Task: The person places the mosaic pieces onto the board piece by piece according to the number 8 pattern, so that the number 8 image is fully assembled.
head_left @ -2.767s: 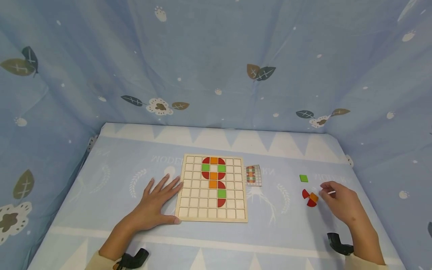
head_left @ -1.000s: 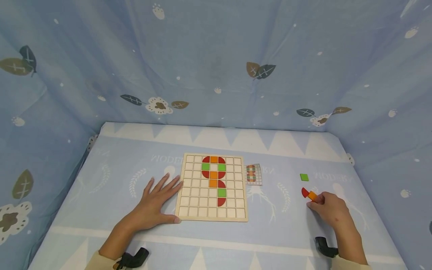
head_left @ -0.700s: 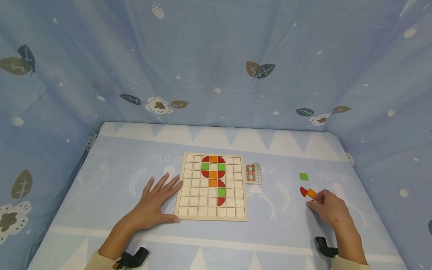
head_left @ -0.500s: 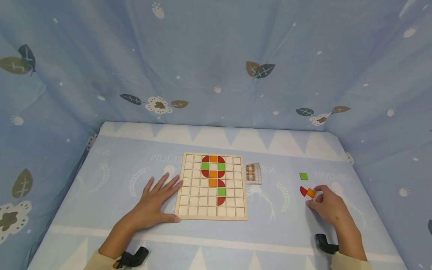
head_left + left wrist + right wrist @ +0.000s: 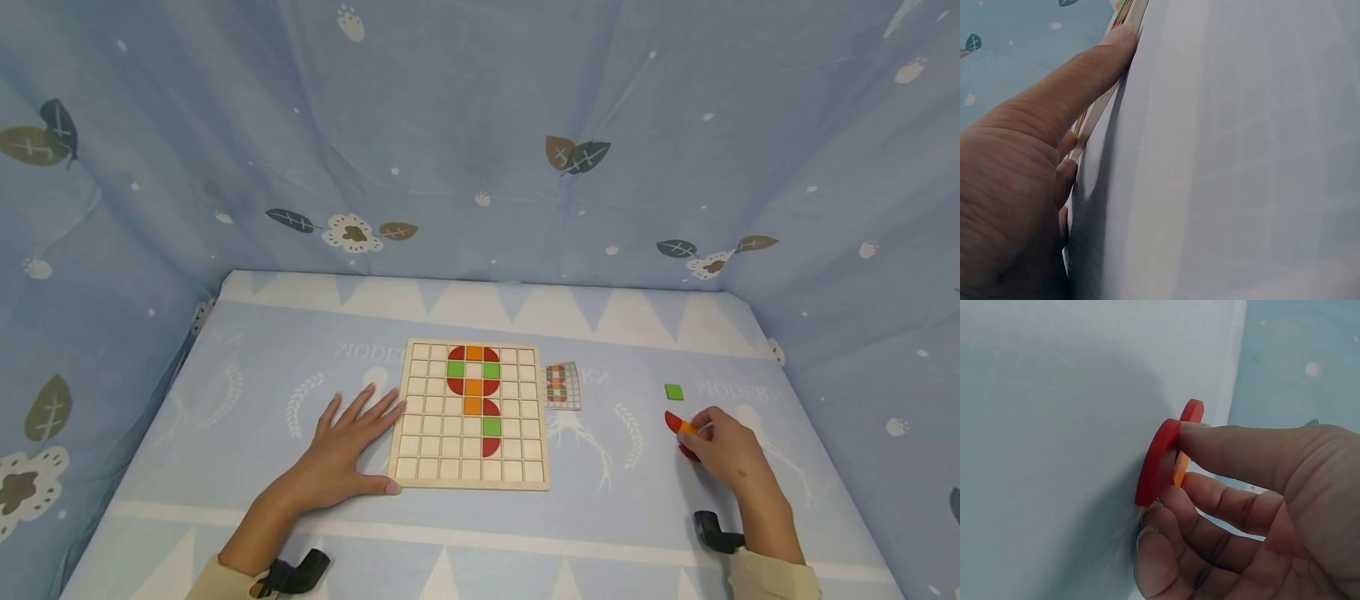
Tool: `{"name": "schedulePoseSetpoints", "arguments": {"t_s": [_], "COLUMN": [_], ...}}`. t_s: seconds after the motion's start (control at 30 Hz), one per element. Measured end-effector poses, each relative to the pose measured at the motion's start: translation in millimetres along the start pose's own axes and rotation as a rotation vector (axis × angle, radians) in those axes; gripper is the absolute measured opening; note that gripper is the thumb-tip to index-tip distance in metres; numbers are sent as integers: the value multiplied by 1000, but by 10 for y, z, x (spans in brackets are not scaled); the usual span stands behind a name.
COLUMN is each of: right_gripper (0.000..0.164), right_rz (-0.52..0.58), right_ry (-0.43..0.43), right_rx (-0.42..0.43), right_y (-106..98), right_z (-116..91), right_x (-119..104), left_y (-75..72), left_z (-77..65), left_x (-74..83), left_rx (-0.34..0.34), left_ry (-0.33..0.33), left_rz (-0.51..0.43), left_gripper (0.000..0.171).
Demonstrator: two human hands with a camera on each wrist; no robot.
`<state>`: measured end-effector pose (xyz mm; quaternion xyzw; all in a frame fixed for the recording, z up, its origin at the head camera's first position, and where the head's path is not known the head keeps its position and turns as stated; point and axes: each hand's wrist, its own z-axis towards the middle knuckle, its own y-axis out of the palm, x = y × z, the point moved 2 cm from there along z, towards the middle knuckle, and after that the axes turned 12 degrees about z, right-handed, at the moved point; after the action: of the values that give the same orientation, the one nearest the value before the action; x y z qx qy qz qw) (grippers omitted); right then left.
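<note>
My right hand (image 5: 720, 442) pinches an orange square tile (image 5: 687, 427) between thumb and fingers at the table's right. A red quarter-round tile (image 5: 672, 421) lies against its far left side. Another red quarter-round tile (image 5: 1159, 464) is just below the thumb, partly covered in the head view. My left hand (image 5: 345, 454) rests with spread fingers along the left edge of a wooden grid board (image 5: 468, 484). Its thumb (image 5: 1100, 59) touches the board's side in the left wrist view. Red, orange and green tiles fill several cells in the board's middle columns.
A green square tile (image 5: 674, 392) lies beyond the right hand. A small pattern card (image 5: 573, 387) sits at the board's right edge. Patterned blue curtains (image 5: 480, 142) enclose the table (image 5: 300, 292) at the back and sides.
My right hand has moved left, from beside the loose tiles to over them, and its fingers have closed on the orange tile. The tiles shifted slightly. The left hand stays at the board's edge.
</note>
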<state>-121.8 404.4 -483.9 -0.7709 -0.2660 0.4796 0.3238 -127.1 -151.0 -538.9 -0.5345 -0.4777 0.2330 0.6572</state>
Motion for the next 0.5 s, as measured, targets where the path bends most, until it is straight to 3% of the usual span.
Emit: {"name": "schedulePoseSetpoints", "arguments": {"t_s": [0.3, 0.5], "right_gripper": [34, 22], "right_rz": [30, 45], "right_ry": [22, -61], "right_rx": [14, 54], "right_y": [-1, 21], "right_z": [-3, -91], "right_x": [-35, -117], "left_y": [0, 10], "left_z": [-6, -2], "left_x": [-1, -7], "left_rx": [10, 6], "left_ry": [1, 0], "left_rz": [-1, 1], "left_gripper": [115, 116]}}
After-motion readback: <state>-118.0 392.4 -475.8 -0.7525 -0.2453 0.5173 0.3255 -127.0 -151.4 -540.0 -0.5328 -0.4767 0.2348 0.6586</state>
